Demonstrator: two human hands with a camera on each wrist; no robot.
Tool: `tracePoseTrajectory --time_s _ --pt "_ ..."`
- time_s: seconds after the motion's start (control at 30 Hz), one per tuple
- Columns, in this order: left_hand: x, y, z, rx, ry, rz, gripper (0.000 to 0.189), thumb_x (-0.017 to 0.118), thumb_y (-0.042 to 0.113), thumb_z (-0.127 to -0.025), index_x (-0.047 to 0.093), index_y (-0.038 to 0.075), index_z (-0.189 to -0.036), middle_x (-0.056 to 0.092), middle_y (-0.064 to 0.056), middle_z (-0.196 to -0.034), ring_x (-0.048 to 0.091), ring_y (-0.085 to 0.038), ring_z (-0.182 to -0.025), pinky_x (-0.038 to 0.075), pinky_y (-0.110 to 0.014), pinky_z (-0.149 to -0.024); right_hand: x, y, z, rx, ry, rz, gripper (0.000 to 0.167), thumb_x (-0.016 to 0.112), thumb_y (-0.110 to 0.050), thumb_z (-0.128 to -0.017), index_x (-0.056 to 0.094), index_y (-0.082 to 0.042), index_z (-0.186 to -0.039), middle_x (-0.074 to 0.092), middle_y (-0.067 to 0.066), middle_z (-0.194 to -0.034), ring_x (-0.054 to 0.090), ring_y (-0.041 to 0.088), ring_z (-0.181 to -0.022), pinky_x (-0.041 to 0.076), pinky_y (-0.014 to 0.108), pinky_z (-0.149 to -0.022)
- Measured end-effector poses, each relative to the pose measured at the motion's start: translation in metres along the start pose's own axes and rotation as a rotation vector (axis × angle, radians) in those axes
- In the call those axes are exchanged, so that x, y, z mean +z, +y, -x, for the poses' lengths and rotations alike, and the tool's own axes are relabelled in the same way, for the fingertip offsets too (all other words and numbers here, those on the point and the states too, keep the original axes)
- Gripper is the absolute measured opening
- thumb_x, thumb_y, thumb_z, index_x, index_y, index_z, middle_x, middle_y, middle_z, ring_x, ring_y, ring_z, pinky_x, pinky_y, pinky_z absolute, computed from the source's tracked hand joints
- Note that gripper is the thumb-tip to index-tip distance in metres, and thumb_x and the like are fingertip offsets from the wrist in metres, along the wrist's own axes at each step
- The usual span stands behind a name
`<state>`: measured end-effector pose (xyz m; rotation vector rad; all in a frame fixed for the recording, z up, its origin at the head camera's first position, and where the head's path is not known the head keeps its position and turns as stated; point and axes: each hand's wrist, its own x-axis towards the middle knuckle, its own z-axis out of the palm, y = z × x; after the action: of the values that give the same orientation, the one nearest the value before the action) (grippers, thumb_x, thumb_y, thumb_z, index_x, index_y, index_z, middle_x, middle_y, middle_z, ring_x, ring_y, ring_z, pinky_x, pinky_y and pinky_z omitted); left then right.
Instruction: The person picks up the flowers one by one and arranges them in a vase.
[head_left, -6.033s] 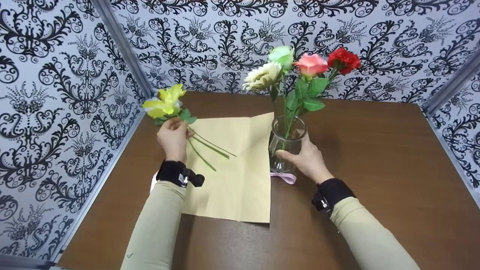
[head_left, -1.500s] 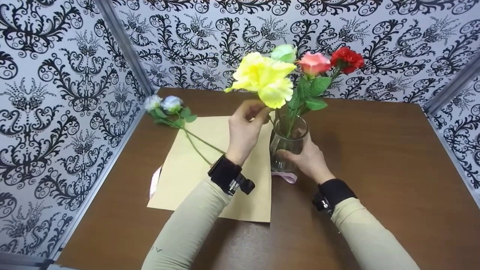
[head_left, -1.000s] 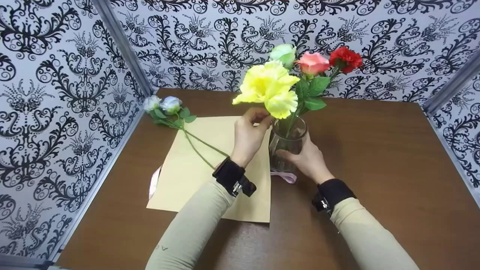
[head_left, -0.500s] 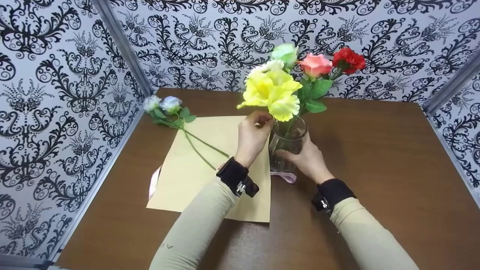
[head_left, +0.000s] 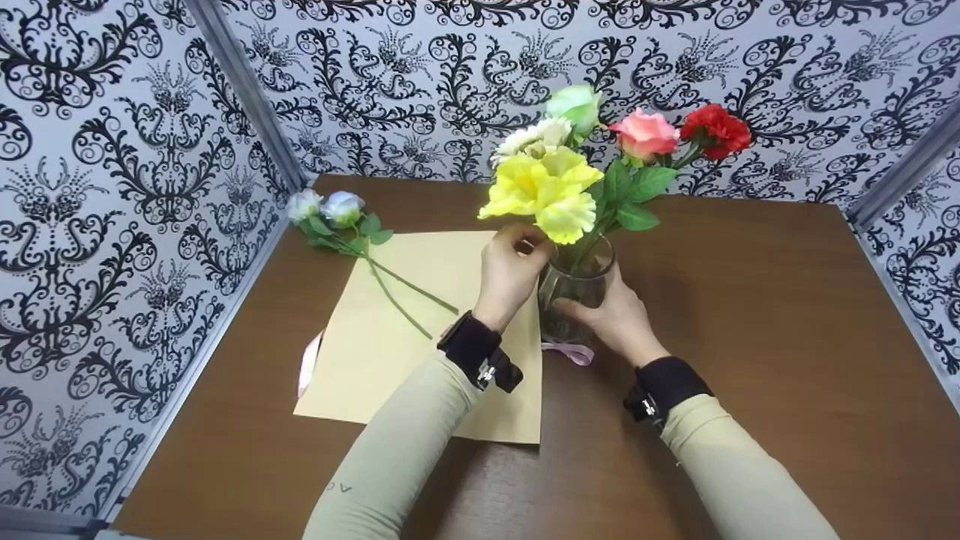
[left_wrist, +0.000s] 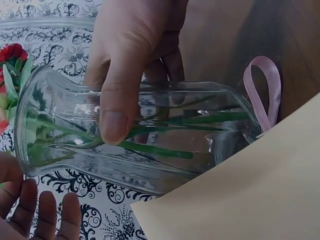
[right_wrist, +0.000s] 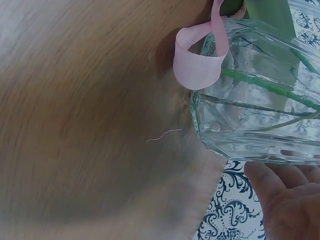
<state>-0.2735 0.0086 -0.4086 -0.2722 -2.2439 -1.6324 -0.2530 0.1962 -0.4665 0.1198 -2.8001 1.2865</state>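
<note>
In the head view my left hand (head_left: 511, 270) pinches the stem of a yellow artificial flower (head_left: 541, 193) just under its bloom, beside the vase's mouth. My right hand (head_left: 621, 316) grips the clear glass vase (head_left: 562, 326) by its right side, thumb across the front. A cream daisy-like flower (head_left: 517, 142), a pale green rose (head_left: 576, 105), a pink rose (head_left: 646, 136) and a red carnation (head_left: 718, 132) stand in it. The left wrist view shows green stems (left_wrist: 160, 150) inside the glass, with the left fingers near the rim.
Tan paper (head_left: 397, 360) lies left of the vase. Two pale blue flowers (head_left: 343, 208) rest at its upper left, stems across it. A pink ribbon loop (head_left: 574, 354) lies at the vase's base. Patterned panels (head_left: 375, 90) stand behind and beside the brown table (head_left: 750, 337).
My left hand has carried the yellow flower from the left pile to the vase and lowered it slightly. The pink and red blooms have shifted right. The right hand keeps its hold.
</note>
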Motion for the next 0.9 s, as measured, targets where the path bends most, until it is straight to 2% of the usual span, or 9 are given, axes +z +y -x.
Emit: tracePoseTrajectory --time_s 0.33,0.6,0.73,0.83,0.9 --pt "0.002 0.003 -0.004 -0.120 -0.030 0.073 0.006 0.073 0.009 -0.086 0.073 0.009 -0.091 0.072 0.000 -0.093 0.065 -0.014 -0.081 0.054 -0.023 -0.073 0.000 0.000 -0.001 -0.017 0.009 -0.003 0.107 0.084 -0.061 -0.075 0.028 -0.014 -0.153 0.062 0.023 -0.134 0.060 0.047 -0.122 0.046 0.061 -0.101" --pt "0.004 0.005 -0.010 -0.179 -0.044 0.075 0.006 0.074 0.012 -0.088 0.071 0.008 -0.091 0.069 0.001 -0.086 0.061 -0.011 -0.075 0.052 -0.022 -0.067 0.000 0.001 -0.001 -0.021 0.007 -0.003 0.106 0.083 -0.061 -0.076 0.027 -0.015 -0.153 0.061 0.025 -0.136 0.058 0.048 -0.124 0.046 0.061 -0.103" --pt "0.006 0.006 -0.013 -0.209 -0.041 0.086 0.005 0.074 0.010 -0.087 0.071 0.009 -0.091 0.068 0.001 -0.086 0.060 -0.011 -0.076 0.050 -0.022 -0.067 0.000 0.001 0.000 -0.019 0.005 -0.003 0.104 0.083 -0.061 -0.076 0.029 -0.015 -0.152 0.061 0.025 -0.135 0.059 0.048 -0.124 0.046 0.060 -0.103" --pt "0.007 0.007 -0.016 -0.238 -0.043 0.112 0.007 0.074 0.010 -0.086 0.071 0.008 -0.091 0.066 0.001 -0.085 0.059 -0.010 -0.075 0.050 -0.022 -0.065 0.000 0.001 0.000 -0.011 0.004 -0.005 0.103 0.083 -0.060 -0.076 0.030 -0.016 -0.152 0.062 0.024 -0.134 0.059 0.047 -0.123 0.046 0.060 -0.103" --pt "0.009 0.008 -0.017 -0.272 -0.053 0.164 0.009 0.073 0.007 -0.086 0.070 0.005 -0.094 0.065 0.001 -0.082 0.059 -0.010 -0.069 0.050 -0.022 -0.059 -0.001 0.000 0.000 -0.005 0.001 -0.003 0.103 0.083 -0.061 -0.076 0.030 -0.015 -0.152 0.061 0.025 -0.136 0.057 0.047 -0.125 0.045 0.060 -0.104"
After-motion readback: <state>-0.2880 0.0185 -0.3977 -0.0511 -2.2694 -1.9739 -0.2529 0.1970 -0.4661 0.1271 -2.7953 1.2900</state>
